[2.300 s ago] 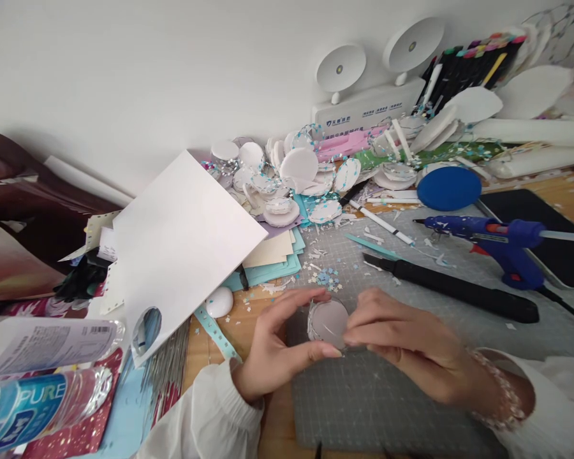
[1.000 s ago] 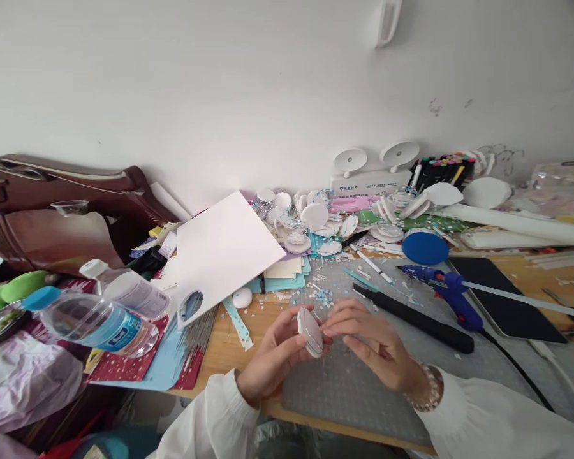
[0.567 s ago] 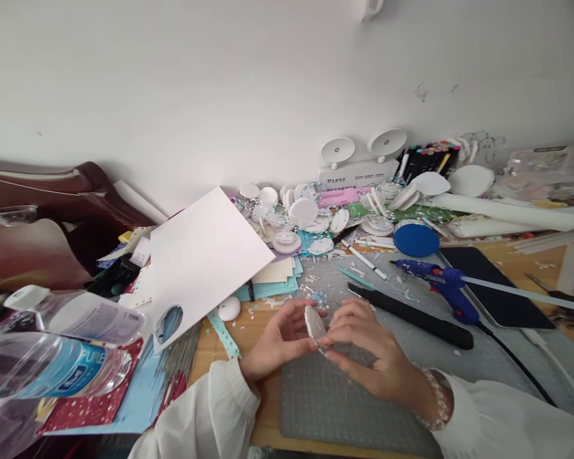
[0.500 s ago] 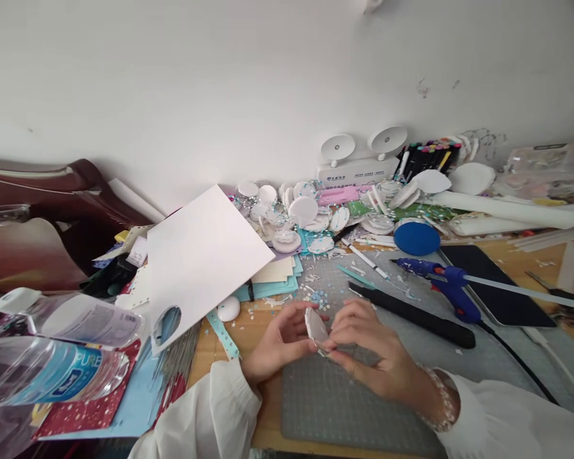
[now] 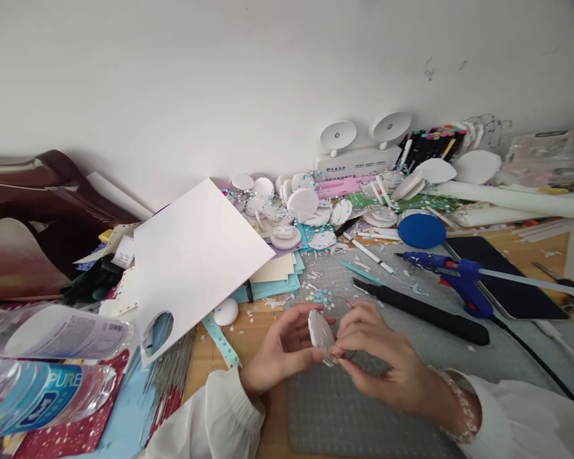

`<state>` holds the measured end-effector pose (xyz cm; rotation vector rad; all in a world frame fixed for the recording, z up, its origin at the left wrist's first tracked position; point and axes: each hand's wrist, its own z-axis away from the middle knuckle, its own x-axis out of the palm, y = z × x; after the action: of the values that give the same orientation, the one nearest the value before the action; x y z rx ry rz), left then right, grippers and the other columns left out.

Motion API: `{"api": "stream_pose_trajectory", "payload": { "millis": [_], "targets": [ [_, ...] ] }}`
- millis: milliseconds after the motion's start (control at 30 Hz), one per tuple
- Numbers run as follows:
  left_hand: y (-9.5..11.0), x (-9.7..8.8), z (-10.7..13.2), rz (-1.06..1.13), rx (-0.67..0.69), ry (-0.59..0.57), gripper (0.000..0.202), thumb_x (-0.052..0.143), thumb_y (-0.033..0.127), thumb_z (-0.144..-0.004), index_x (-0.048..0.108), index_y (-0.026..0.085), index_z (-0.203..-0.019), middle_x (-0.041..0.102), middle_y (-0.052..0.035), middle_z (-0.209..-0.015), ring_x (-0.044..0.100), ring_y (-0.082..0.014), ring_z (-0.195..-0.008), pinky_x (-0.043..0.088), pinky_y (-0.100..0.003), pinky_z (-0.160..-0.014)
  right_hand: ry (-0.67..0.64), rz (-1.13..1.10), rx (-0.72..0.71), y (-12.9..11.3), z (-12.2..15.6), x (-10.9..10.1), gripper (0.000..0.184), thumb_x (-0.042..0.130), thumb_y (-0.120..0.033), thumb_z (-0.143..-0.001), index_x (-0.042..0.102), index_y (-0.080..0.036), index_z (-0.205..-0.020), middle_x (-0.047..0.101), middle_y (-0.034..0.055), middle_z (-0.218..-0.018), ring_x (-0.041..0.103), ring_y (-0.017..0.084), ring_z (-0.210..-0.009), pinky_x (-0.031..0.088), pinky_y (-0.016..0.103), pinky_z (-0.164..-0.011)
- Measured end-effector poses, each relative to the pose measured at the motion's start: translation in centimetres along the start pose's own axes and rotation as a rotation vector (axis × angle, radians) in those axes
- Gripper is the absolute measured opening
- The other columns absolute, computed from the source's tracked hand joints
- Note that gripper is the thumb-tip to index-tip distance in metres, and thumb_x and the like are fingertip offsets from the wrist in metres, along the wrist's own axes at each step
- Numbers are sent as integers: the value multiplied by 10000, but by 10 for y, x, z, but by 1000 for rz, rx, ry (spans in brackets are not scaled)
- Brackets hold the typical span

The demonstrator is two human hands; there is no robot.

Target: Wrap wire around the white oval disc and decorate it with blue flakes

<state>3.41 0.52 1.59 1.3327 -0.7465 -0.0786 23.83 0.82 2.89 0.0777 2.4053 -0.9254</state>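
Observation:
A small white foam disc (image 5: 321, 333) with a rough, layered rim stands tilted on edge between my hands, above the cutting mat (image 5: 358, 417). My left hand (image 5: 287, 349) is closed round its left side, thumb at the lower edge and fingers behind. With pinched fingertips, my right hand (image 5: 380, 350) touches the disc's lower right edge. A thin dark wire (image 5: 343, 299) curves out by those fingers; their exact hold on it is partly hidden. Just beyond lie blue and white paper scraps (image 5: 321, 295) and a black-handled craft knife (image 5: 421, 310).
A blue glue gun (image 5: 452, 271) with its cord lies at right beside a dark tablet (image 5: 507, 277). White discs (image 5: 302, 204) are heaped along the wall. At left are a large white board (image 5: 203, 255) with a hole, a bundle of wires (image 5: 172, 370) and water bottles (image 5: 52, 395).
The view has shifted slightly. The disc stays between my hands, turned a little, and a curved length of wire now shows above my right fingers.

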Motion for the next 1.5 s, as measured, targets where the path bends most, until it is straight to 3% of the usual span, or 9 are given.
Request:
{"api": "stream_pose_trajectory", "payload": {
  "millis": [133,367,600,767,933,1067,1267,1400,1500],
  "targets": [
    [1,0,-1,11,-7,-33,541,784,284,-783,577,240,-1281,675,-107,-1205,632,-225,-1117,477,-350,-949,15,28,-19,2,4,1,180,603,-70,-837,610,-220,-936,650,-33,-763,595,140,-816,290,402,-1024],
    [-2,-2,0,13,-2,-71,537,801,283,-764,604,246,-1262,671,-67,-1140,628,-180,-1052,482,-285,-897,13,42,-41,4,7,-1,172,591,-76,-860,620,-207,-967,649,-18,-797,577,149,-842,288,430,-1030],
    [0,0,1,39,17,-123,638,765,380,-790,506,247,-1358,602,-124,-1289,564,-255,-1185,440,-376,-982,11,61,-44,4,6,2,150,570,-97,-888,606,-222,-963,639,-22,-796,574,141,-828,289,418,-1035],
    [1,3,-1,-3,52,-77,548,801,365,-751,603,243,-1247,626,-69,-1144,594,-179,-983,475,-288,-849,-49,5,-35,0,6,2,106,542,-152,-914,608,-208,-975,640,-12,-813,562,148,-837,284,406,-1022],
    [2,5,0,83,-44,-64,474,795,367,-749,631,184,-1154,638,-37,-947,621,-148,-829,484,-259,-772,-80,-71,-34,-1,7,-4,192,451,-133,-945,579,-177,-1082,657,14,-901,544,156,-919,256,412,-1048],
    [1,4,2,244,-133,-100,440,748,382,-776,601,159,-1126,654,-55,-916,663,-169,-783,524,-274,-716,-70,-122,-52,-2,5,-5,222,407,-100,-960,582,-179,-1072,646,16,-884,530,158,-902,281,426,-1033],
    [-5,1,2,390,-180,-105,422,702,388,-773,606,114,-1079,663,-88,-876,663,-174,-717,554,-252,-605,-76,-279,-89,-4,1,-5,219,386,-170,-1005,603,-198,-1004,659,20,-875,541,154,-928,353,393,-995],
    [-8,-1,1,497,-233,-162,468,620,475,-796,623,68,-1028,673,-106,-771,668,-183,-638,520,-226,-522,-135,-400,-36,-3,2,-4,235,400,-152,-1000,625,-218,-985,647,27,-908,576,139,-908,422,373,-938],
    [-11,-2,1,523,-257,-200,476,598,485,-796,630,65,-1019,696,-129,-799,685,-194,-628,516,-224,-502,-136,-455,19,-2,4,-3,229,421,-145,-993,633,-231,-985,620,27,-934,585,115,-837,473,328,-839]
  ]
}}
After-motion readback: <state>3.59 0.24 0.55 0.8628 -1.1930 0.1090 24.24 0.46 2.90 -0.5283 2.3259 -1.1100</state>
